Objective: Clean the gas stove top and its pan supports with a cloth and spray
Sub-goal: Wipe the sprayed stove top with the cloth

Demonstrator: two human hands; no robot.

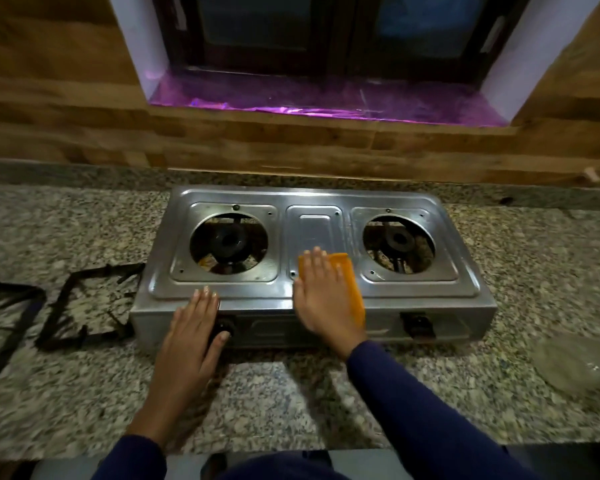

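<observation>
At the far left of the frame two black pan supports lie on the speckled stone counter (pixel 284 403): one pan support (pixel 6 327) is cut off by the left edge, and the other pan support (pixel 87 306) sits just beside the stove's left end. The steel two-burner stove (pixel 314 225) fills the middle of the frame, its top bare and both burner wells uncovered. The left burner (pixel 228 241) shows dark in its round opening. Below it, the left hand (pixel 191 337) reaches in from the lower centre in a dark blue sleeve. It lies flat and released, with straight fingers resting on the stove's front edge and the thumb touching the left knob (pixel 224 329). Right of centre, the right hand (pixel 317 299) is also flat, palm down, fingers stretched forward and gripping nothing. It presses an orange cloth (pixel 352 289) onto the stove top between the two burners, and the cloth shows along the hand's right side. Further right are the right burner (pixel 399 241) and the right knob (pixel 418 323). A blurred clear wrapper (pixel 575 362) lies on the counter at the lower right.
</observation>
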